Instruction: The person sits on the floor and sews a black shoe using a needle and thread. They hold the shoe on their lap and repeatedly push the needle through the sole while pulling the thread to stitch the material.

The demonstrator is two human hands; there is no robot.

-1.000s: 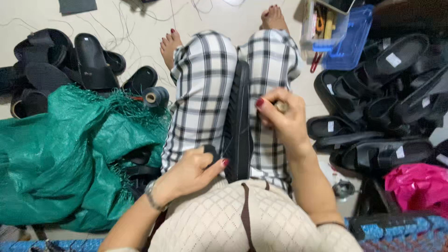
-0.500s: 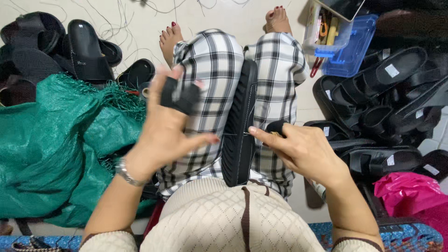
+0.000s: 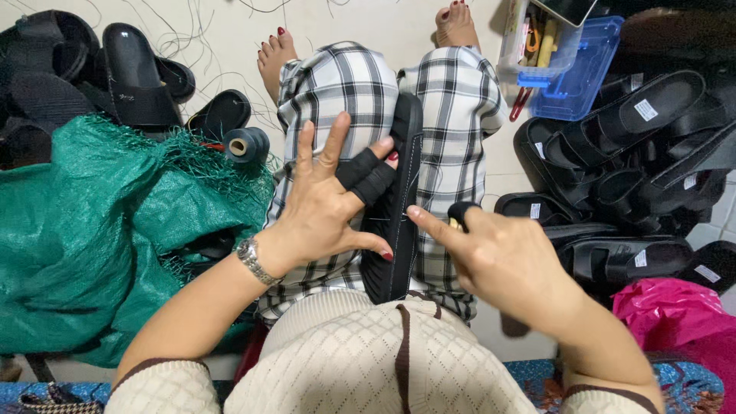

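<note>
floor seat, black sandal sole (image 3: 400, 201) between left hand (image 3: 326, 207), right hand (image 3: 502, 257)

A green woven sack (image 3: 92, 230) lies crumpled along the floor's left edge, with a spool of dark thread (image 3: 245, 146) just beside its upper fringe and loose black sandals (image 3: 130, 73) piled toward the far-left corner. Along the right edge sits a heap of black sandals (image 3: 636, 153), a blue plastic lid (image 3: 579, 73) and a clear box (image 3: 529, 46) holding what may be small tools. A pink plastic bag (image 3: 675, 314) lies near the right corner.
</note>
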